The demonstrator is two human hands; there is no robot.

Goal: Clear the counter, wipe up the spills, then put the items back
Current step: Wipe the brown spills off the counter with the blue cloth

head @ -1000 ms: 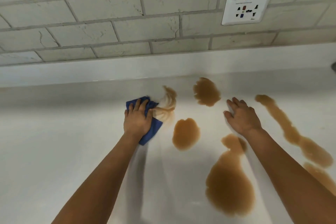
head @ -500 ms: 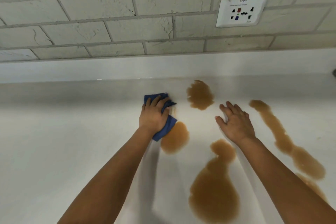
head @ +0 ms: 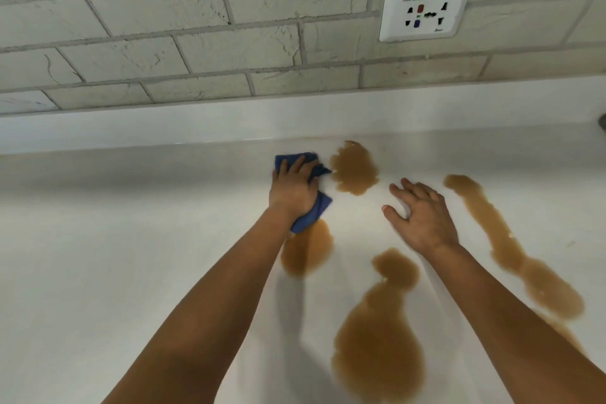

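My left hand (head: 294, 189) presses a blue cloth (head: 313, 213) flat onto the white counter (head: 114, 239), fingers curled over its top edge. Brown spills lie around it: one puddle (head: 354, 169) just right of the cloth near the back, one (head: 308, 249) right below the cloth, a big one (head: 380, 338) in front, and a long streak (head: 511, 246) at the right. My right hand (head: 423, 216) lies flat on the counter between the puddles, fingers spread, holding nothing.
A low white backsplash ledge (head: 196, 125) runs along the back under a pale brick wall. A white wall socket (head: 426, 11) sits at the upper right. A dark object (head: 602, 123) peeks in at the right edge.
My left hand has slid the blue cloth to the right and toward the back, wiping away the smeared spill beside it. My right hand has stayed flat on the counter.
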